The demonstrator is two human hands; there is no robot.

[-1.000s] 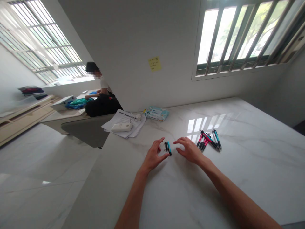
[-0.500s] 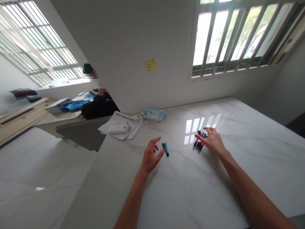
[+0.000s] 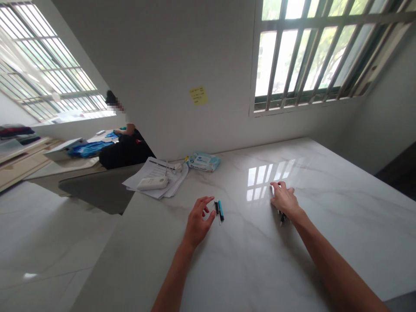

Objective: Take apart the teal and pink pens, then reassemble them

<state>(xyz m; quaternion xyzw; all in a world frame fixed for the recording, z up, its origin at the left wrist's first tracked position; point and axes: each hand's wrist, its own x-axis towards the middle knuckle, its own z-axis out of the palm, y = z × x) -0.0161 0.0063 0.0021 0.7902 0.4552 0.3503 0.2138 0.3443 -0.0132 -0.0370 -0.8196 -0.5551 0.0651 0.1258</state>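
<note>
My left hand point(image 3: 199, 222) hovers over the white marbled tabletop, thumb and fingers apart and nothing between them. Just right of its fingertips lie loose pen parts: a blue and black barrel point(image 3: 221, 210), a short black piece point(image 3: 216, 207) and a thin white refill point(image 3: 219, 218). Farther right, my right hand point(image 3: 284, 200) is curled over a bunch of pens point(image 3: 282, 219). Their dark tips stick out below the palm toward me, while the hand hides the rest.
White papers point(image 3: 159, 177) with a white device point(image 3: 153, 183) lie at the table's point(image 3: 247, 264) back left, beside a wipes pack point(image 3: 204, 161). A yellow note point(image 3: 198, 96) is on the wall. Another person point(image 3: 121, 145) sits at the far left near blue material point(image 3: 87, 149).
The pens have shifted right, in under my right hand, whose fingers have curled over them. My left hand stays beside the pen parts. The whole view has shifted slightly.
</note>
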